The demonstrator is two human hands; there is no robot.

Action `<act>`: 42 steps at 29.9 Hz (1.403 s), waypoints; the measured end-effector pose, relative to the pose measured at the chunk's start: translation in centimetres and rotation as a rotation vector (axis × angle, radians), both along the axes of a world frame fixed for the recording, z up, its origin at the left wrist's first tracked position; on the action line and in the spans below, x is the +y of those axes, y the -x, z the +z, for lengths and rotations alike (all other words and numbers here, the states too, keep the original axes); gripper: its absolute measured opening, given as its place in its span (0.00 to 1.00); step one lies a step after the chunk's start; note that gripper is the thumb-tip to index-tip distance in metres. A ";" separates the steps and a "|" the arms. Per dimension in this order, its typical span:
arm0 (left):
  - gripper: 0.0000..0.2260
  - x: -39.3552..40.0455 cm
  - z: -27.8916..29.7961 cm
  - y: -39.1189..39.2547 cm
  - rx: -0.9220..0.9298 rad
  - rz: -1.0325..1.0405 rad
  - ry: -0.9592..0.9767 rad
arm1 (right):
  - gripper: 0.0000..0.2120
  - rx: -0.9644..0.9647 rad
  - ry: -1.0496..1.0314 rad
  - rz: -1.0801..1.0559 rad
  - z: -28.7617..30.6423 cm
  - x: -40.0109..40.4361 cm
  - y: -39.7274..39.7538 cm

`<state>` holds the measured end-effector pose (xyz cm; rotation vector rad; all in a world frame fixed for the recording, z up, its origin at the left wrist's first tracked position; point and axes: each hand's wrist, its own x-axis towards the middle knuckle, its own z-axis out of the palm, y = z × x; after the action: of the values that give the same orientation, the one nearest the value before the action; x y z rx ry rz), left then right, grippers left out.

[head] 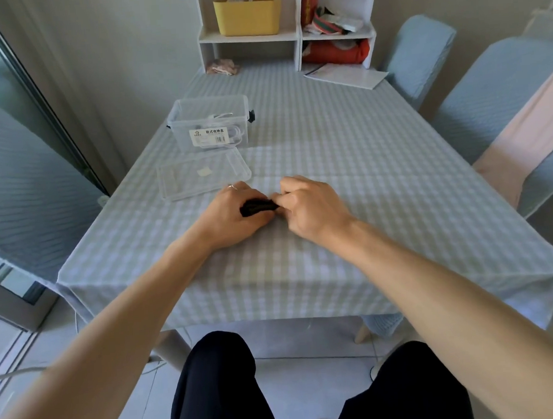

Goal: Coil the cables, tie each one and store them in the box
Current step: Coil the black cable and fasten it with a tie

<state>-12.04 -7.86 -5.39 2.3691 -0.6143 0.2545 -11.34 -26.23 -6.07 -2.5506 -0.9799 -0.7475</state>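
A black coiled cable (256, 206) lies bundled between both hands on the checked tablecloth. My left hand (236, 215) curls round its left part, and my right hand (307, 204) pinches its right end. Most of the cable is hidden by my fingers. Behind them stands a clear plastic box (210, 122) with a white label; white cable shows inside it. Its clear lid (202, 176) lies flat on the cloth just in front of the box.
The table (331, 180) carries a white shelf unit (286, 24) at the far end with a yellow basket (247, 15), and papers (346, 75) lie at the far right. Two blue chairs (495, 98) stand on the right. A glass door is at the left.
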 end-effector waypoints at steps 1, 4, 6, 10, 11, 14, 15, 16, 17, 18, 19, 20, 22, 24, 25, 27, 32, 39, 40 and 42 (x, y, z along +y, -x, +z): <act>0.07 0.2 -0.1 0.0 0.005 -0.003 -0.005 | 0.01 0.020 -0.023 -0.003 -0.1 -0.1 0.0; 0.08 0.4 -0.4 -0.2 0.026 0.002 -0.008 | 0.07 0.112 -0.128 -0.048 -0.5 -0.6 0.2; 0.08 0.3 -0.4 -0.3 0.025 0.009 -0.001 | 0.10 0.155 -0.204 -0.064 -0.6 -1.0 0.1; 0.05 0.3 -0.1 -0.4 0.091 0.040 0.124 | 0.10 0.364 -0.391 -0.027 -0.1 -1.2 -0.2; 0.06 0.4 0.0 -0.4 0.113 0.036 0.183 | 0.10 0.442 -0.446 -0.006 0.1 -1.2 -0.3; 0.06 0.7 0.2 -0.4 0.136 0.050 0.396 | 0.08 0.625 -0.595 0.009 0.8 -0.9 -0.5; 0.05 0.7 0.3 -0.4 0.151 0.059 0.452 | 0.08 0.683 -0.662 0.014 0.9 -0.8 -0.7; 0.04 0.8 0.3 -0.4 0.174 0.065 0.502 | 0.09 0.752 -0.738 0.027 1.1 -0.6 -0.9; 0.05 0.9 0.3 -0.5 0.196 0.067 0.541 | 0.09 0.829 -0.816 0.046 1.1 -0.4 -1.0; 0.06 0.9 0.3 -0.5 0.216 0.064 0.574 | 0.09 0.899 -0.884 0.068 1.2 -0.3 -1.1; 0.06 0.9 0.3 -0.5 0.236 0.058 0.604 | 0.08 0.952 -0.935 0.090 1.3 -0.2 -1.2; 0.07 0.9 0.3 -0.5 0.258 0.052 0.635 | 0.08 0.987 -0.970 0.106 1.3 -0.2 -1.3; 0.07 0.7 0.4 -0.4 0.288 0.070 0.700 | 0.07 1.003 -1.010 0.125 1.2 -0.3 -1.4; 0.07 0.4 0.6 -0.4 0.329 0.129 0.802 | 0.06 0.957 -1.029 0.130 1.1 -0.3 -1.3; 0.07 0.4 0.6 -0.4 0.363 0.146 0.857 | 0.06 0.923 -1.030 0.123 1.0 -0.3 -1.3; 0.07 0.5 0.6 -0.4 0.425 0.150 0.932 | 0.05 0.847 -0.999 0.092 0.9 -0.2 -1.0; 0.08 0.6 0.4 0.0 0.363 0.123 0.917 | 0.03 0.849 -1.032 -0.005 1.4 0.4 -0.3; 0.08 0.0 0.4 0.5 0.223 0.087 0.759 | 0.04 1.028 -1.146 -0.043 1.7 0.0 -0.5; 0.08 0.0 0.4 0.6 0.267 0.102 0.792 | 0.04 1.036 -1.125 -0.015 1.8 -0.1 -0.5; 0.07 0.0 0.6 0.9 0.341 0.145 0.872 | 0.03 1.027 -1.063 0.028 1.7 -0.3 -0.3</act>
<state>-12.98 -7.91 -4.77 1.5530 -0.1117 0.1323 -11.00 -26.56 -4.38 -1.5558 -0.1462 0.1332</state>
